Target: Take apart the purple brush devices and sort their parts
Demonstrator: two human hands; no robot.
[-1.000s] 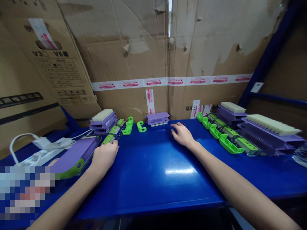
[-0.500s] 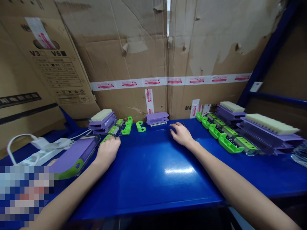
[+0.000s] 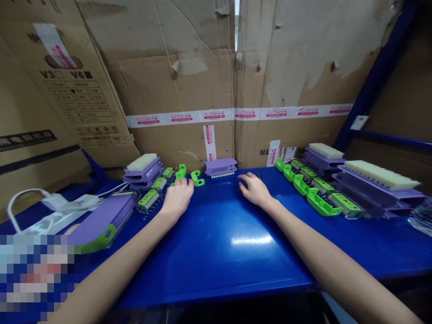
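My left hand (image 3: 178, 198) reaches over the left row of parts, its fingers curled down on a bright green plastic bracket (image 3: 173, 183) that they mostly cover. Just beyond lie another green bracket (image 3: 181, 171) and a curved one (image 3: 198, 179) to the right. Close to the wrist is a line of clear parts with green tops (image 3: 148, 199), with small dark bits scattered beside them. My right hand (image 3: 255, 189) rests on the blue table (image 3: 216, 256), fingers apart and holding nothing. Near its fingertips sits a purple slatted piece (image 3: 221, 166) with a pale bristled underside.
At left stand stacked purple pieces (image 3: 143, 173), a purple-and-green case (image 3: 101, 220) and a white power strip (image 3: 57, 220). On the right are a row of green brackets (image 3: 319, 201) and purple stacks topped with cream blocks (image 3: 381, 173). Cardboard (image 3: 168, 81) walls the back.
My left hand has moved right and forward, from the nearest clear green-topped part to the green brackets. The clear parts now show fully. My right hand stays in place.
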